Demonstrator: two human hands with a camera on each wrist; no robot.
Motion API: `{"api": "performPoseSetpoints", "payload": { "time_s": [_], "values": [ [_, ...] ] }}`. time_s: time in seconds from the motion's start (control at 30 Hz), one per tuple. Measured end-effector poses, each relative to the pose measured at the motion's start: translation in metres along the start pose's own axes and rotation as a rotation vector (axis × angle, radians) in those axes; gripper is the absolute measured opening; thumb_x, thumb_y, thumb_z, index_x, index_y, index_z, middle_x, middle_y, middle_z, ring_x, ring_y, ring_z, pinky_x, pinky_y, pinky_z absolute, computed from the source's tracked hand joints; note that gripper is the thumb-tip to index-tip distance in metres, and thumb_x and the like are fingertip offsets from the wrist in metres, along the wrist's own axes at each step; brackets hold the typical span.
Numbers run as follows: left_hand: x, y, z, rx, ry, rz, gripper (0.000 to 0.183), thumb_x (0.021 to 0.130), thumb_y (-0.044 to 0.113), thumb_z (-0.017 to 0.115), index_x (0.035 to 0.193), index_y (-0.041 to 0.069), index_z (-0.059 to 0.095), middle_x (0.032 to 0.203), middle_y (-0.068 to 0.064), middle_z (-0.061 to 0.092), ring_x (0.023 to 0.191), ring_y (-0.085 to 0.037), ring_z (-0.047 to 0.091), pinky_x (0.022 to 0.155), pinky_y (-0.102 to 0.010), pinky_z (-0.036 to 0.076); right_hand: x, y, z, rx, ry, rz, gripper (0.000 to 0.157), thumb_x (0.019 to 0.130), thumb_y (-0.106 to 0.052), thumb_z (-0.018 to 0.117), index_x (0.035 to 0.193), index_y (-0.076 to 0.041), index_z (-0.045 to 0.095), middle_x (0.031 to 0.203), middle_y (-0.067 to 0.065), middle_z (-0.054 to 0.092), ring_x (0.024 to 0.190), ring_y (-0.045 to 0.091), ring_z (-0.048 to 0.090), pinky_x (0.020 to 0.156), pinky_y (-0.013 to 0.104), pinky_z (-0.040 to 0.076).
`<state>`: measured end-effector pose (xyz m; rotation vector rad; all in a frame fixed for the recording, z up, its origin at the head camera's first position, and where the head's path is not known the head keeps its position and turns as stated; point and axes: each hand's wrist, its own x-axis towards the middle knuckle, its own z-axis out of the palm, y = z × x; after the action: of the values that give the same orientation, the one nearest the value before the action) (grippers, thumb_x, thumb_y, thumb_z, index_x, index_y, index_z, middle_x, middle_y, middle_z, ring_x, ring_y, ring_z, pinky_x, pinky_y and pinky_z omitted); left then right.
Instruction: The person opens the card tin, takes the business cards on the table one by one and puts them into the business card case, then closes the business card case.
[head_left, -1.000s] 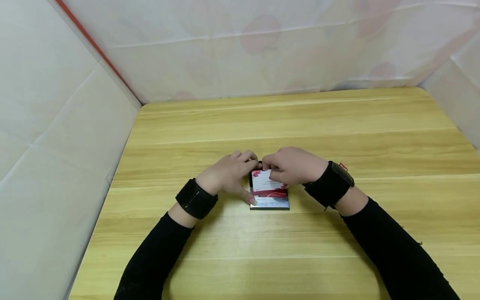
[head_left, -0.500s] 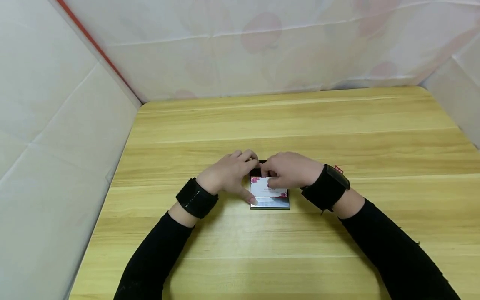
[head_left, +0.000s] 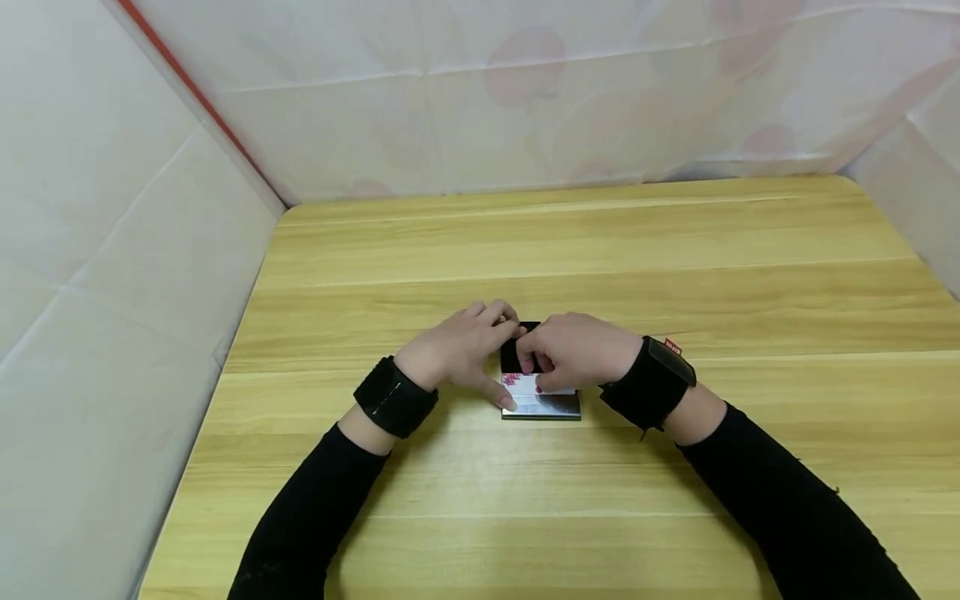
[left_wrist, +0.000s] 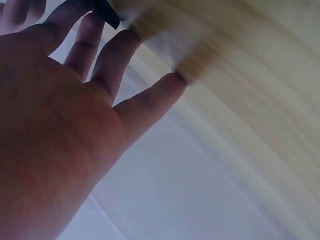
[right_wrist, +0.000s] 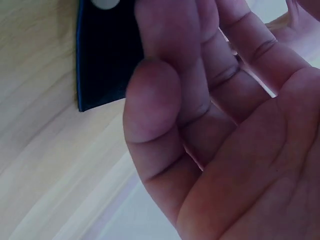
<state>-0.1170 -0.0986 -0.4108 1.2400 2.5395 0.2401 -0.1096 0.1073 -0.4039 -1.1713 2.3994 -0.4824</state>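
A flat card case (head_left: 551, 406) lies on the table, its near part silvery and its far part black. Sticking out of the near part is a white card (head_left: 522, 383) with pink flowers, its lower portion hidden. My left hand (head_left: 457, 348) holds the case at its left side, thumb on the near left corner and fingers at the far one. With curled fingers, my right hand (head_left: 581, 350) pinches the card's far edge. The right wrist view shows the black flap (right_wrist: 105, 65) with a round pale stud; only a dark corner (left_wrist: 107, 12) appears in the left wrist view.
The wooden table (head_left: 450, 250) has pale wall sheets behind it and at both sides. A black band (head_left: 395, 397) circles the left wrist, and another band (head_left: 648, 382) the right. Black sleeves cover both forearms.
The card has slid toward me into the near part of the case, so less of it shows and more black is bare. My right hand moved nearer with it; my left stayed put.
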Motion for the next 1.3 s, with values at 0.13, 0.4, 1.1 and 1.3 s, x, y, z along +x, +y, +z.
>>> {"api": "performPoseSetpoints", "payload": {
  "time_s": [0.13, 0.4, 1.1, 1.3],
  "values": [
    [0.000, 0.001, -0.001, -0.007, -0.005, -0.013, 0.094, 0.060, 0.071, 0.071, 0.134, 0.018, 0.048, 0.145, -0.007, 0.027, 0.120, -0.021, 0.035, 0.097, -0.034, 0.035, 0.000, -0.001, 0.000, -0.016, 0.017, 0.000, 0.012, 0.073, -0.018, 0.069, 0.081, -0.021, 0.060, 0.058, -0.010, 0.051, 0.053, 0.006, 0.048, 0.050, 0.028, 0.042],
    [0.001, 0.006, -0.003, 0.008, -0.048, -0.033, 0.113, 0.063, 0.068, 0.072, 0.150, 0.014, 0.023, 0.145, -0.004, 0.033, 0.122, -0.021, 0.033, 0.097, -0.036, 0.037, -0.004, 0.003, -0.004, -0.005, 0.043, -0.008, 0.016, 0.076, -0.020, 0.068, 0.089, -0.020, 0.060, 0.064, -0.009, 0.052, 0.057, 0.007, 0.049, 0.053, 0.029, 0.044],
    [-0.020, 0.050, -0.016, 0.221, 0.005, 0.065, 0.060, 0.075, 0.056, 0.071, 0.125, 0.025, 0.058, 0.101, 0.002, 0.050, 0.085, -0.015, 0.045, 0.069, -0.034, 0.045, -0.018, 0.032, -0.037, 0.052, 0.180, 0.096, 0.009, 0.091, -0.030, 0.062, 0.091, -0.022, 0.061, 0.065, -0.005, 0.054, 0.056, 0.011, 0.049, 0.054, 0.033, 0.045],
    [-0.015, 0.055, -0.012, 0.200, -0.056, 0.089, 0.054, 0.075, 0.054, 0.073, 0.120, 0.026, 0.063, 0.102, 0.002, 0.051, 0.084, -0.015, 0.046, 0.067, -0.032, 0.045, -0.017, 0.031, -0.034, 0.044, 0.164, 0.094, 0.010, 0.091, -0.034, 0.062, 0.090, -0.024, 0.061, 0.065, -0.006, 0.054, 0.056, 0.010, 0.049, 0.053, 0.032, 0.044]
  ]
}}
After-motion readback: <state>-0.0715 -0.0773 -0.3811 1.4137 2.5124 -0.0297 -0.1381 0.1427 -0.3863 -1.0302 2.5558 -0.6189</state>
